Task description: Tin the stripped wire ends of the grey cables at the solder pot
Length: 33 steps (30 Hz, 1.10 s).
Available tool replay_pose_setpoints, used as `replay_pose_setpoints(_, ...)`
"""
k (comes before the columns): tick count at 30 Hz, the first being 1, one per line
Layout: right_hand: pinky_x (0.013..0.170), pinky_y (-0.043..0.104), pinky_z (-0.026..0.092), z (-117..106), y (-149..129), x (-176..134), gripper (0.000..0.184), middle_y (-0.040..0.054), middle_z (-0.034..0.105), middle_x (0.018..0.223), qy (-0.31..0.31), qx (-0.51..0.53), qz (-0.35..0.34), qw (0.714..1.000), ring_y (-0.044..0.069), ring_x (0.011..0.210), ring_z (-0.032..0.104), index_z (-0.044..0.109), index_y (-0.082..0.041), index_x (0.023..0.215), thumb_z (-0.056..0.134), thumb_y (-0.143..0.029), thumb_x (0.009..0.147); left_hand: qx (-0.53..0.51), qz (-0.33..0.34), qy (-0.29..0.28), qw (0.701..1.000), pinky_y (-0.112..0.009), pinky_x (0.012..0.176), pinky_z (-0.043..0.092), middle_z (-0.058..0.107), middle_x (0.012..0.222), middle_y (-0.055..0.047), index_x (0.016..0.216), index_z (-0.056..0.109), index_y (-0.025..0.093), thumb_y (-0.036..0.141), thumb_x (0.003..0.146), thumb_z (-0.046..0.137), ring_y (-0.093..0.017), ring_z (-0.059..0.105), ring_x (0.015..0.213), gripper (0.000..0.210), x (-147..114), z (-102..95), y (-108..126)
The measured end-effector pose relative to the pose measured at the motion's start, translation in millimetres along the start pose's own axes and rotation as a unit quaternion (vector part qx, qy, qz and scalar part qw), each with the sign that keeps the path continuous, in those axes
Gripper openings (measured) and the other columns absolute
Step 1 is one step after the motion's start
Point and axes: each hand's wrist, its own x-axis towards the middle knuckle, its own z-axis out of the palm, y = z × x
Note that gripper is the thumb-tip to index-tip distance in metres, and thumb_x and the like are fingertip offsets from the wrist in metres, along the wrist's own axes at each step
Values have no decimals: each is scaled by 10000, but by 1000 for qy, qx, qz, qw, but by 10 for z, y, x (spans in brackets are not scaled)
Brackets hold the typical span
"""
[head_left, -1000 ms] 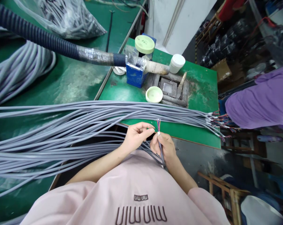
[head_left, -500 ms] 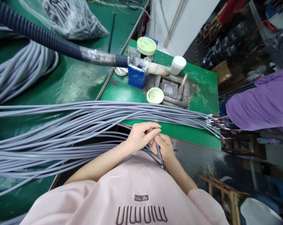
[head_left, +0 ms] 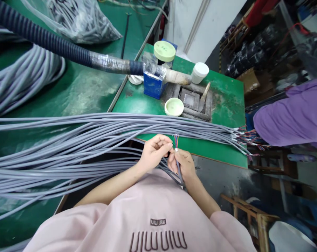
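My right hand (head_left: 184, 163) is closed around a grey cable (head_left: 178, 169) just below its stripped end. A white band sits at the end of the jacket, and thin coloured wires (head_left: 176, 140) fan upward from it. My left hand (head_left: 155, 151) is beside these wires, thumb and fingertips pinched together at their left side. Whatever is between those fingertips is too small to make out. Behind both hands, a long bundle of grey cables (head_left: 116, 122) lies across the green table, its stripped coloured ends (head_left: 249, 136) at the right.
A ribbed black hose (head_left: 69, 49) runs to a blue box (head_left: 153, 85). Near it stand a solder-pot-like square well (head_left: 190, 99), a pale green lid (head_left: 174, 106), a green-lidded jar (head_left: 164, 51) and a white tub (head_left: 199, 72). A person's purple sleeve (head_left: 292, 112) is at right.
My left hand has drawn back to the left from the cable's end. The white band and the coloured wires, covered before, now show. My right hand keeps its hold.
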Motion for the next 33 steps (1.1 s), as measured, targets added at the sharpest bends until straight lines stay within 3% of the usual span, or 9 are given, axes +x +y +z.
replay_pose_setpoints(11,393,228,281,-30,30,-14,374,-57,477,366,0,-82,-12,997,78,313,361,603,-171,686,564,-505,850,-33,-111,2,993,-157,404,363,611,521,25,734,647,140,399,616,800,-48,475,411,323,97,-7,0)
replay_pose_setpoints(15,386,227,292,-34,27,3,377,-61,467,360,4,-67,-15,998,73,305,344,598,-172,680,567,-507,851,-20,-91,11,996,-172,433,380,623,545,15,727,655,150,401,648,780,-60,490,440,291,92,-10,-25)
replay_pose_setpoints(17,371,224,292,-31,20,19,375,-65,450,347,7,-37,-17,999,72,294,330,595,-175,668,571,-503,850,15,-29,24,999,-193,468,402,628,580,9,728,668,157,386,694,752,-71,501,475,246,70,-14,-50)
replay_pose_setpoints(20,364,222,302,-24,-13,56,358,-72,428,328,4,17,-21,1000,75,288,325,601,-179,658,602,-494,829,114,138,52,982,-216,511,404,575,574,19,718,695,178,311,737,731,-82,486,517,139,28,-29,-74)
replay_pose_setpoints(24,379,236,335,-29,-103,123,388,-58,431,324,-18,45,1,999,86,300,364,560,-184,577,636,-493,798,265,323,27,908,-220,498,368,546,530,32,776,719,221,218,776,694,-82,451,488,25,3,-74,-59)
replay_pose_setpoints(30,400,238,352,-56,-219,203,375,-61,439,344,-57,45,34,997,83,322,373,554,-175,575,650,-461,797,378,471,-8,797,-232,497,360,600,554,23,844,699,230,186,796,671,-91,484,482,71,51,-145,-8)
replay_pose_setpoints(33,414,224,340,-42,-257,219,338,-61,445,354,-49,35,35,998,79,345,397,573,-167,584,658,-413,800,390,513,-14,765,-226,509,375,611,577,23,875,674,212,159,803,659,-90,499,499,91,65,-158,20)
